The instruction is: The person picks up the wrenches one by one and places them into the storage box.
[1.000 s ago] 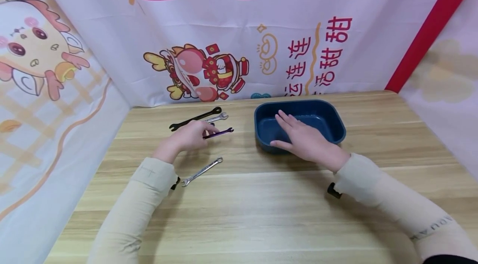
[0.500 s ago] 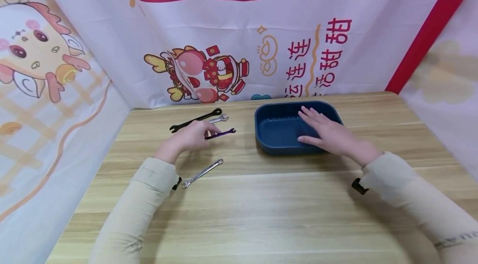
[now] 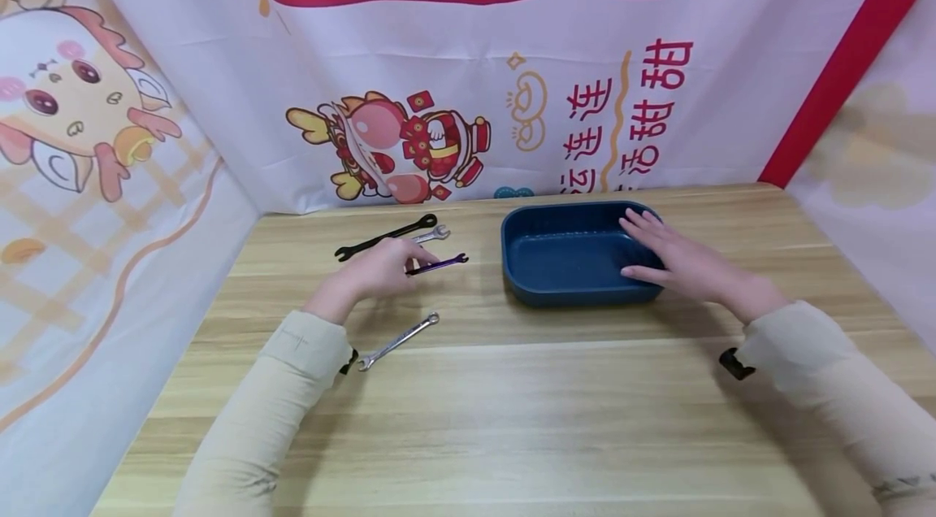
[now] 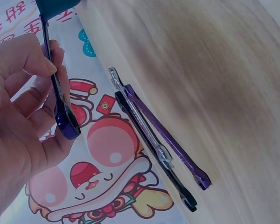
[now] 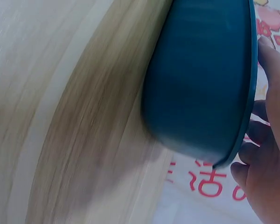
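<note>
My left hand (image 3: 374, 267) pinches a dark purple-blue wrench (image 4: 59, 95) between thumb and fingers, above the left part of the table. Under and behind that hand lie a black wrench (image 3: 387, 236), a silver wrench (image 3: 437, 232) and another purple wrench (image 4: 170, 140), the last hidden by the hand in the head view. Closer to me, a second silver wrench (image 3: 398, 342) lies slanted on the wood. My right hand (image 3: 687, 263) is at the right end of a dark blue rectangular bin (image 3: 578, 296), its fingers extended over the rim. The bin's inside shows no objects.
The wood-grain table (image 3: 512, 419) ends at a printed cloth backdrop (image 3: 453, 45) behind the bin. More printed cloth (image 3: 124, 257) stands along the left side. The bin is to the right of the wrenches.
My right hand has moved right, from over the bin's middle to its right end. The left hand stays nearly in place with the purple-blue wrench.
</note>
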Demonstrator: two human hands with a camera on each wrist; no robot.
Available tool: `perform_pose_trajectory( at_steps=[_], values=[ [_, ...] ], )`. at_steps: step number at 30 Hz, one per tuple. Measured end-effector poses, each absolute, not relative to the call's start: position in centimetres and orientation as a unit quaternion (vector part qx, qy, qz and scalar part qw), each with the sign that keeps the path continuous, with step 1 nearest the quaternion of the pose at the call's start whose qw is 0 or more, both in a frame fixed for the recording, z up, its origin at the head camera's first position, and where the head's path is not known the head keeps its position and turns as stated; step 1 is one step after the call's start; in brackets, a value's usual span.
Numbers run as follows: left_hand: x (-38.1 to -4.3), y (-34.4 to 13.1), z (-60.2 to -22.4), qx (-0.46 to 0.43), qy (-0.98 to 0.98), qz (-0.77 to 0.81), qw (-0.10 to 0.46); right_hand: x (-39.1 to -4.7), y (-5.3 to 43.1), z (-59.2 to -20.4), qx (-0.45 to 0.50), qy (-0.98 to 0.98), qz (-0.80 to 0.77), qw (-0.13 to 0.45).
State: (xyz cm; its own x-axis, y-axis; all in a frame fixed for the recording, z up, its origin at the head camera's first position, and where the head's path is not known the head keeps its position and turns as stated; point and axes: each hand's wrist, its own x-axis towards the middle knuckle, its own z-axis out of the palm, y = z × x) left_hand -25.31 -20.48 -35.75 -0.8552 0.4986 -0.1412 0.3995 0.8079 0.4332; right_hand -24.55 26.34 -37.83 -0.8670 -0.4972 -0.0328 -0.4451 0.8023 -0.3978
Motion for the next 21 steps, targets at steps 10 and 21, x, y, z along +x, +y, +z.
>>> perform_pose_trajectory(
  at_steps=[10, 21],
  values=[
    [-25.0, -19.4, -34.6, 0.247, 0.938, 0.212, 0.122, -24.5, 28.5, -37.9, -0.223, 0.952, -0.194, 0.079],
    [-24.9, -18.5, -33.7, 0.247, 0.935, 0.225, 0.116, -24.6, 29.5, -38.3, -0.216, 0.953, -0.190, 0.093]
  ],
)
